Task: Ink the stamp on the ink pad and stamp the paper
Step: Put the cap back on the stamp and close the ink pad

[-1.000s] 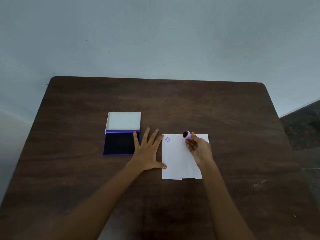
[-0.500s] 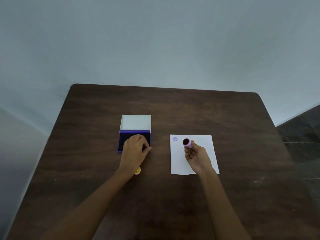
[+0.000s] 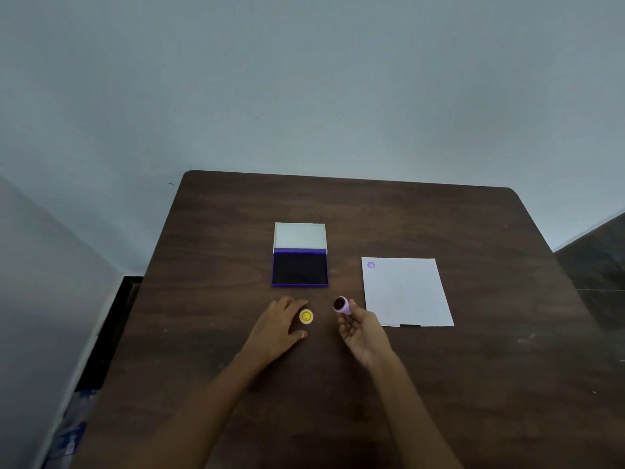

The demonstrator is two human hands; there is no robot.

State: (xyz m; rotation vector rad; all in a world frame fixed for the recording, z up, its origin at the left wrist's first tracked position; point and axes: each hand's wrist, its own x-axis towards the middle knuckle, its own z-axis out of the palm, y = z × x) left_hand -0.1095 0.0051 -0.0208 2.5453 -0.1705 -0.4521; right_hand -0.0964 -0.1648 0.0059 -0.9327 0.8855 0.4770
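Right hand: the right hand [image 3: 363, 328] is raised a little over the desk, palm turned up and leftward, its fingertips pinching the stamp.
Stamp: the stamp [image 3: 342, 305] is a small lilac cylinder, tilted, with its dark inked face turned up and away from the person; it is clear of the desk, between the ink pad and the paper and nearer the person than both.
Left hand: the left hand [image 3: 278, 328] lies palm down on the desk with fingers loosely spread and curved, holding nothing; the index finger and thumb bracket the yellow cap, and whether they touch it cannot be told.
Yellow cap: the yellow cap [image 3: 306, 316] is a small round disc lying flat on the desk, with a printed figure on top too small to read, just left of the stamp.
Ink pad: the ink pad [image 3: 300, 268] sits open on the desk beyond the left hand, its dark blue-violet pad facing up in a purple tray, apart from both hands.
Lid: the lid [image 3: 299, 235] is white inside and stands hinged back on the far side of the pad.
Paper: the paper [image 3: 407, 292] is a white sheet lying flat to the right of the ink pad, just right of the right hand, with a small notch in its near edge.
Stamped mark: one small purple stamped mark [image 3: 371, 265] sits in the far left corner of the sheet.
Desk: the desk [image 3: 439, 384] is dark brown wood grain with rounded far corners, set against a pale wall.
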